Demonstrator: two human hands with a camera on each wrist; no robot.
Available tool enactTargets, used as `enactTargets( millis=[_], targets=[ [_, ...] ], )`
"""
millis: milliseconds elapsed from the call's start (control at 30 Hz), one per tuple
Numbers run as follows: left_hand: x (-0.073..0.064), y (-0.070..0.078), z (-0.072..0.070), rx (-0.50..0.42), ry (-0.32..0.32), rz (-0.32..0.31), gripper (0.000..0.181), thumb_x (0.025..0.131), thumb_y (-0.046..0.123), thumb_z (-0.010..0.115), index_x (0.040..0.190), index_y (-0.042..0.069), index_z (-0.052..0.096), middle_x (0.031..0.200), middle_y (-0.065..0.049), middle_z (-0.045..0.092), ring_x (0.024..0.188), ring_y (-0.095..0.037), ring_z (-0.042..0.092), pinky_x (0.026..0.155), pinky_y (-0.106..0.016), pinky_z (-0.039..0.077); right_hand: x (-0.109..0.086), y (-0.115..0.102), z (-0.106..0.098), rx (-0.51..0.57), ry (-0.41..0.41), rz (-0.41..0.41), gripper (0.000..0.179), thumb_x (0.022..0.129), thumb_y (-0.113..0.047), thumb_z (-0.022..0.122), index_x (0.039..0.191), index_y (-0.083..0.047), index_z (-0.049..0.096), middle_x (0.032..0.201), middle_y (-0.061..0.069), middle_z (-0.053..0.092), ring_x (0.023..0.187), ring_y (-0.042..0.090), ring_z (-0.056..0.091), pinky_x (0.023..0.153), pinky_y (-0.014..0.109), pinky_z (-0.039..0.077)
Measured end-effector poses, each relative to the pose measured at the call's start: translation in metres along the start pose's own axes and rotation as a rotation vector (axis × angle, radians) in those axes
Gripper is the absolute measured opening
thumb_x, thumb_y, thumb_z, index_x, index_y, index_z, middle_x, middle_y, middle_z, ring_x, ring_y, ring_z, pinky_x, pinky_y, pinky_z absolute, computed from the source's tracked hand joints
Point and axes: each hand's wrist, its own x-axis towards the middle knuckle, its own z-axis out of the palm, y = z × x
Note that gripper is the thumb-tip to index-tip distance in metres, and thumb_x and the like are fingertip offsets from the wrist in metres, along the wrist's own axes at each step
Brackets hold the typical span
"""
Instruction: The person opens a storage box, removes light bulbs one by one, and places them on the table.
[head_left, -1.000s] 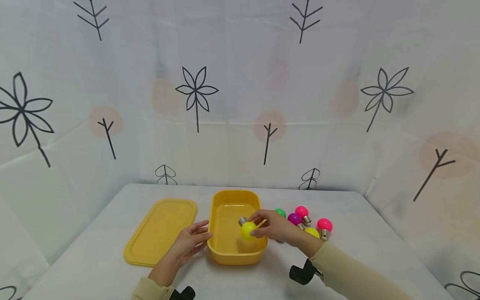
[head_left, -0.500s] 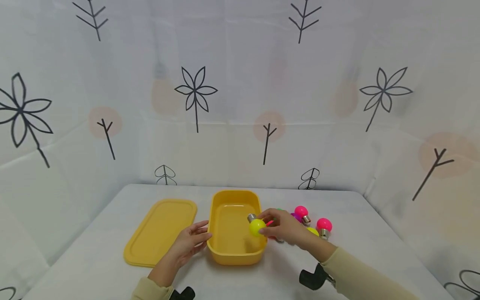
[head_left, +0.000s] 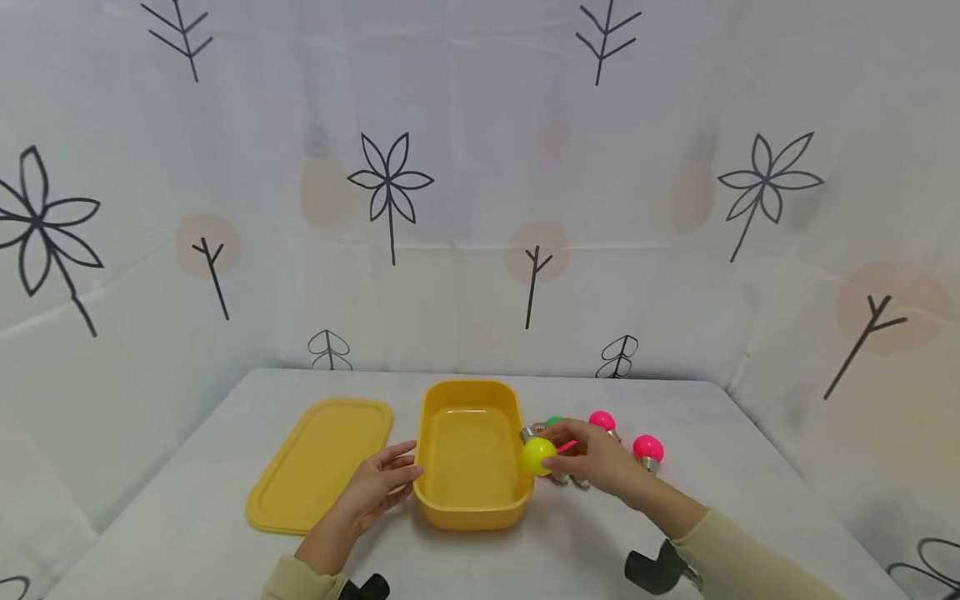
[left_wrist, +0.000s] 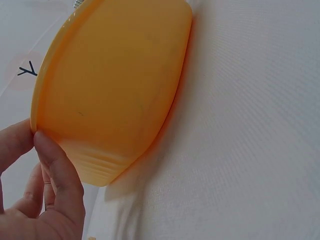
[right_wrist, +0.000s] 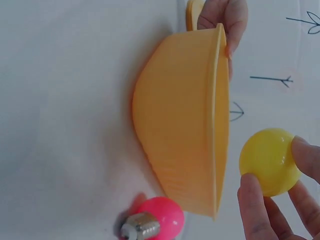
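Note:
My right hand pinches a yellow light bulb between thumb and fingers, its silver screw base pointing up and left. In the head view the bulb overlaps the right rim of a yellow plastic box. The right wrist view has the bulb held just off the box's open side. At the opposite edge, my left hand grips the rim of the box. The left wrist view shows the thumb and a finger of that hand pinching the rim.
A flat yellow lid lies left of the box. Right of it are several coloured bulbs, partly hidden by the right hand: a green one, a pink one and another pink one. One pink bulb lies close beside the box.
My right hand has moved right with the yellow bulb, from over the box's inside to its right rim. The left hand and box have stayed in place.

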Motion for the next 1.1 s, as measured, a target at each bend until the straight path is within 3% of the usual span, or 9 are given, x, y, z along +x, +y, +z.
enactTargets(
  millis=[133, 433, 800, 1100],
  targets=[
    [0.0, 0.0, -0.001, -0.005, -0.006, -0.001, 0.058, 0.081, 0.009, 0.072, 0.133, -0.001, 0.046, 0.113, -0.015, 0.052, 0.084, -0.019, 0.058, 0.075, -0.03, 0.052, -0.005, 0.006, -0.006, -0.001, 0.015, 0.002, 0.039, 0.077, -0.021, 0.076, 0.111, -0.008, 0.062, 0.101, 0.005, 0.061, 0.085, 0.019, 0.058, 0.073, 0.036, 0.054],
    [-0.001, 0.0, -0.001, -0.011, 0.0, -0.003, 0.057, 0.081, 0.009, 0.071, 0.133, -0.001, 0.047, 0.112, -0.015, 0.053, 0.085, -0.019, 0.058, 0.075, -0.029, 0.052, -0.015, 0.017, -0.015, -0.06, 0.104, 0.101, 0.04, 0.074, -0.021, 0.079, 0.109, -0.009, 0.064, 0.101, 0.003, 0.061, 0.085, 0.02, 0.056, 0.071, 0.034, 0.055],
    [0.001, 0.0, -0.001, -0.007, 0.006, -0.004, 0.057, 0.081, 0.011, 0.072, 0.133, 0.001, 0.048, 0.11, -0.013, 0.054, 0.083, -0.018, 0.058, 0.074, -0.029, 0.052, -0.032, 0.038, -0.031, -0.043, 0.117, 0.115, 0.044, 0.079, -0.02, 0.075, 0.116, -0.003, 0.06, 0.105, 0.007, 0.06, 0.09, 0.022, 0.059, 0.074, 0.036, 0.054],
    [0.001, -0.002, -0.002, -0.007, -0.006, -0.007, 0.06, 0.081, 0.013, 0.073, 0.134, 0.001, 0.047, 0.111, -0.014, 0.053, 0.083, -0.019, 0.058, 0.074, -0.028, 0.052, -0.046, 0.06, -0.04, -0.045, 0.155, 0.197, 0.049, 0.078, -0.021, 0.075, 0.119, -0.001, 0.058, 0.107, 0.01, 0.06, 0.09, 0.024, 0.06, 0.076, 0.039, 0.054]
  ],
)
